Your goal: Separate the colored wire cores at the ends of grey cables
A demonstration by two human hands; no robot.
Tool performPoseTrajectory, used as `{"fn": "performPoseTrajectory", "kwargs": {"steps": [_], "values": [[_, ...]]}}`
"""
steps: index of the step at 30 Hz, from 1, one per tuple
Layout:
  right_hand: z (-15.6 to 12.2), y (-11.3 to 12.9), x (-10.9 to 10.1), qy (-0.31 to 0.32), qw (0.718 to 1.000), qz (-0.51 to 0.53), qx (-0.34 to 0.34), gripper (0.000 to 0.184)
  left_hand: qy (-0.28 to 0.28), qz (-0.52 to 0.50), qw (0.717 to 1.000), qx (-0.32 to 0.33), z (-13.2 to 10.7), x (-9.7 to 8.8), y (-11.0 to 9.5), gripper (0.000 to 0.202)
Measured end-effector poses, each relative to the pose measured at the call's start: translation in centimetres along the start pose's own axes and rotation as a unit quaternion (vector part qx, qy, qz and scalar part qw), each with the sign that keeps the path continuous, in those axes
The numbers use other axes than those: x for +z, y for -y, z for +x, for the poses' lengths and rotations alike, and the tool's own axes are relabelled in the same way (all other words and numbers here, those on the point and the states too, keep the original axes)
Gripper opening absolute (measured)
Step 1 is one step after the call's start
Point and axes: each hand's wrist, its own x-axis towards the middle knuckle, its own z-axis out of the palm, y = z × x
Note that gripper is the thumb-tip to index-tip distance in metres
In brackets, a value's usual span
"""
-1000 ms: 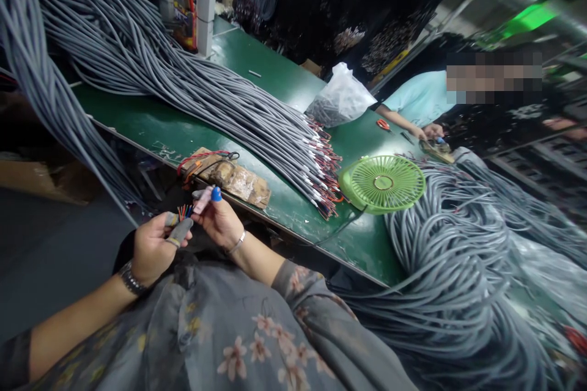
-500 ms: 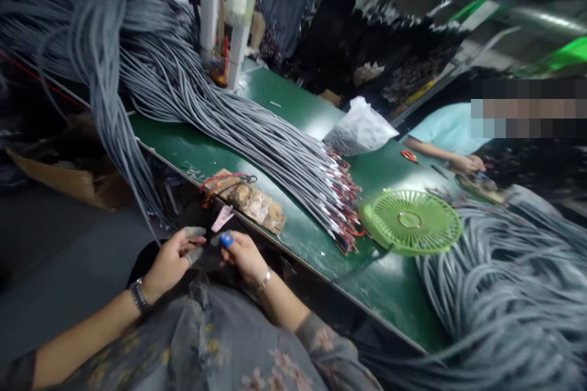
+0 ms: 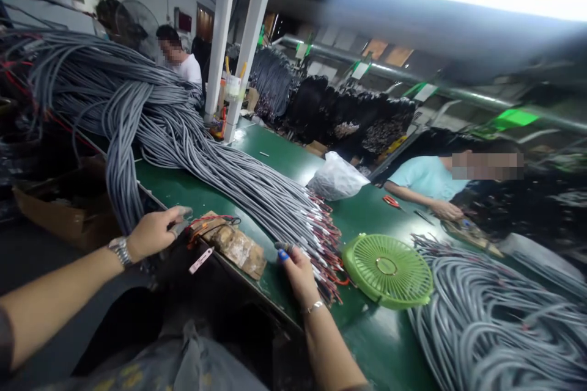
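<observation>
My left hand [image 3: 158,232] is at the near edge of the table, its thumb and fingers apart and holding nothing visible. Grey coverings are on its fingertips. Just right of them, orange and black wires [image 3: 206,223] lie on a worn, tape-wrapped block [image 3: 238,247]. My right hand [image 3: 300,272] reaches over the table beside a thick bundle of grey cables [image 3: 247,180]. Its fingers look extended, with blue wrapping on the thumb; some fingers are partly hidden. Stripped red and white cable ends [image 3: 328,244] lie just beyond it. I cannot tell whether it touches them.
A green fan [image 3: 387,269] lies on the green table [image 3: 376,336], right of the cable ends. Another grey cable pile [image 3: 499,317] covers the right side. Behind are a white plastic bag [image 3: 337,177] and red-handled scissors [image 3: 391,201]. A co-worker [image 3: 426,180] sits across.
My hands have moved apart: the left toward the table edge, the right forward and rightward to the cable ends. The view has tilted up, showing more of the room and lamp.
</observation>
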Motion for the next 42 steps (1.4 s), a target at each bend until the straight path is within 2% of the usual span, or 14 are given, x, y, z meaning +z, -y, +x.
{"fn": "performPoseTrajectory", "kwargs": {"steps": [1, 2, 3, 4, 8, 12, 15, 18, 24, 26, 29, 34, 38, 42], "values": [[0.5, -0.1, -0.2, -0.003, 1.0, 0.003, 0.003, 0.039, 0.052, 0.101, 0.993, 0.045, 1.7, 0.1, -0.2, 0.042], [0.8, -0.2, -0.4, -0.001, 1.0, 0.006, 0.004, 0.039, 0.087, 0.197, 0.973, 0.081, 3.3, 0.3, -0.5, 0.048], [0.9, -0.5, -0.4, 0.007, 1.0, 0.007, 0.007, 0.039, 0.112, 0.282, 0.948, 0.099, 4.9, 0.5, -0.8, 0.052], [1.0, -0.9, -0.4, 0.012, 1.0, 0.008, 0.009, 0.041, 0.112, 0.308, 0.94, 0.098, 6.4, 0.6, -1.0, 0.055], [1.5, -3.6, -0.7, 0.011, 1.0, 0.014, 0.011, 0.055, 0.068, 0.363, 0.928, 0.059, 11.0, 0.6, -0.8, 0.065], [2.7, -7.0, -1.1, -0.002, 1.0, 0.021, 0.014, 0.066, 0.017, 0.403, 0.915, 0.002, 13.7, -0.8, 1.1, 0.076], [3.3, -8.5, -1.3, 0.006, 1.0, 0.009, 0.026, 0.072, 0.017, 0.425, 0.905, -0.02, 15.2, -1.5, 2.3, 0.083], [3.3, -8.3, -1.2, -0.003, 1.0, 0.007, 0.023, 0.071, 0.031, 0.439, 0.898, -0.019, 16.6, -1.3, 2.8, 0.087], [2.2, -6.9, -1.0, -0.019, 0.999, 0.028, 0.017, 0.064, 0.009, 0.446, 0.894, -0.042, 18.6, -0.9, 3.7, 0.107], [2.4, -7.2, -1.1, -0.019, 0.999, 0.022, 0.016, 0.065, 0.003, 0.441, 0.896, -0.048, 18.7, -1.0, 4.0, 0.11], [3.0, -8.2, -1.4, -0.013, 1.0, 0.0, 0.011, 0.066, 0.007, 0.429, 0.903, -0.039, 18.8, -1.3, 4.4, 0.104], [3.4, -9.4, -1.7, -0.01, 1.0, -0.026, 0.008, 0.07, -0.001, 0.393, 0.919, -0.031, 19.1, -1.1, 4.4, 0.106], [3.2, -9.4, -1.5, -0.004, 1.0, -0.027, 0.012, 0.072, -0.027, 0.334, 0.942, -0.036, 19.0, 0.4, 3.6, 0.101], [2.8, -8.4, -1.1, 0.006, 0.999, -0.028, 0.016, 0.069, -0.05, 0.256, 0.964, -0.043, 19.2, 3.7, 2.1, 0.104]]}}
